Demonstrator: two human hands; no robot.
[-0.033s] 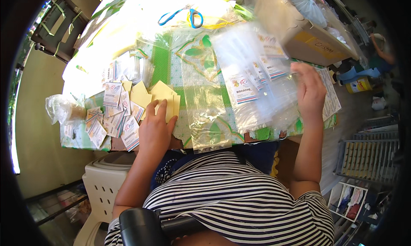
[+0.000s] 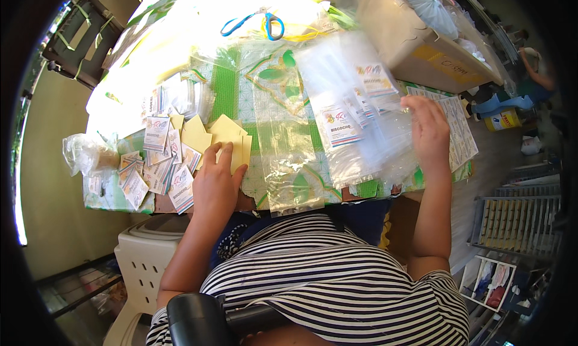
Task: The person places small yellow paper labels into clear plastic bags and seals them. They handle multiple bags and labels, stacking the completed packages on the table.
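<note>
My left hand lies with its fingers stretched over a heap of plain cream cards, holding nothing. Beside it, to the left, several printed label cards overlap in a loose pile. At the right, my right hand has its fingers curled in a pinch at the edge of a clear plastic bag. That bag lies over a spread of clear bags with printed cards inside. Between my hands a long clear plastic bag lies flat, its lower end over the table's front edge.
Blue-handled scissors lie at the far side near yellow strips. A large box holding plastic bags stands at the back right. A bundle of bagged cards and a plastic-wrapped roll sit at the left. Printed sheets lie right.
My right hand has shifted slightly left, with the plastic at its fingertips. My left hand stays on the cream cards.
</note>
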